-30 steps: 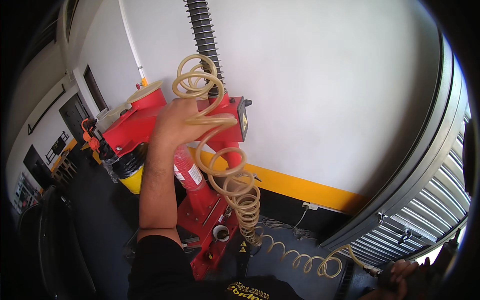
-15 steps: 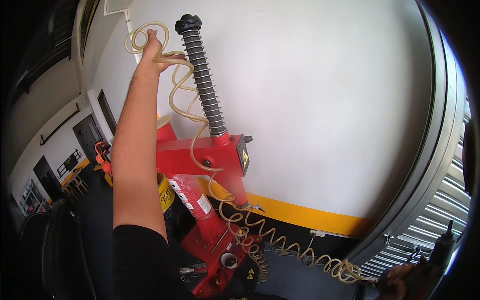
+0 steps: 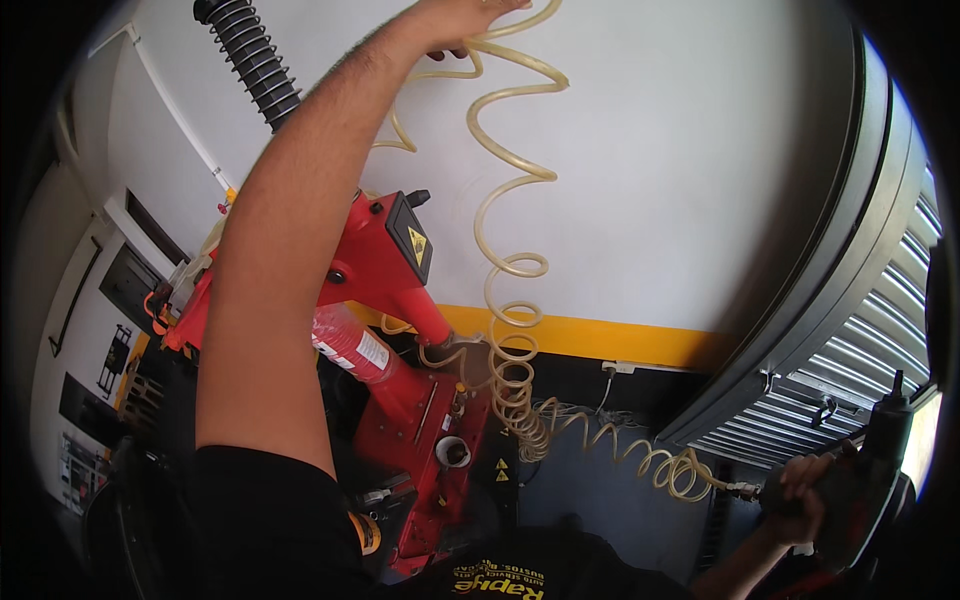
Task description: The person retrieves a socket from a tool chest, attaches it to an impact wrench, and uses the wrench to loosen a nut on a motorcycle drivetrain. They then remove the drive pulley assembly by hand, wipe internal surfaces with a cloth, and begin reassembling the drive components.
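Note:
At the top edge my left hand point(image 3: 462, 22) is closed round a translucent yellowish coiled air hose point(image 3: 493, 130); part of the hand is cut off by the frame. Stretched coils hang from it beside a red tire changer point(image 3: 375, 245), then run along low to the right. There the hose ends in a metal coupling point(image 3: 742, 490) at a dark air impact wrench point(image 3: 885, 450). My right hand point(image 3: 802, 492) grips this wrench, with its slim tip pointing up. Shadow hides part of that grip.
The tire changer's spring-wrapped post point(image 3: 252, 60) rises behind my left arm. A white cup point(image 3: 453, 452) stands on its red base. Behind is a white wall point(image 3: 650, 180) with a yellow band point(image 3: 590, 340). A ribbed metal shutter point(image 3: 850, 370) stands at right.
My left hand has swung right, past the spring post, drawing the hose coils away from the tire changer's arm. The view has shifted too, and my right hand with the wrench shows more fully.

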Action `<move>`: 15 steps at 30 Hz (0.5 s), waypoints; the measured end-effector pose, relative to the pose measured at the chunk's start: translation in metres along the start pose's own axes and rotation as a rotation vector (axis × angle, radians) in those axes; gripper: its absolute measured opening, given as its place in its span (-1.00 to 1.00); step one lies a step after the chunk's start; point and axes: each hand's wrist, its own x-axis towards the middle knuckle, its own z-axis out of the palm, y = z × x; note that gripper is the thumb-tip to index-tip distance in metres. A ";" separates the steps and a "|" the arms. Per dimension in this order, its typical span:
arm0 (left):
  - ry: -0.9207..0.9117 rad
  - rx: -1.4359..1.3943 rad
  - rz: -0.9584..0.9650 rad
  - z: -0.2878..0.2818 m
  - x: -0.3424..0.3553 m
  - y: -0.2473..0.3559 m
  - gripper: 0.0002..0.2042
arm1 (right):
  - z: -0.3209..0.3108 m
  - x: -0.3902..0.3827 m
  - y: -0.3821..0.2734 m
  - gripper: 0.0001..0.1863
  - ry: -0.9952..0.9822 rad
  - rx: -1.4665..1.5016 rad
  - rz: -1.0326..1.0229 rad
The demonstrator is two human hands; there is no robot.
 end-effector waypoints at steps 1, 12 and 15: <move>-0.231 -0.141 -0.043 0.017 -0.017 0.008 -0.21 | -0.003 -0.003 -0.006 -0.22 -0.072 -0.024 -0.017; -0.147 -0.345 -0.147 0.330 -0.285 0.057 -0.85 | -0.007 -0.062 -0.006 -0.26 -0.133 -0.121 0.067; 0.048 -0.451 -0.218 0.276 -0.247 0.033 -0.84 | -0.011 -0.069 -0.005 -0.26 -0.134 -0.153 0.100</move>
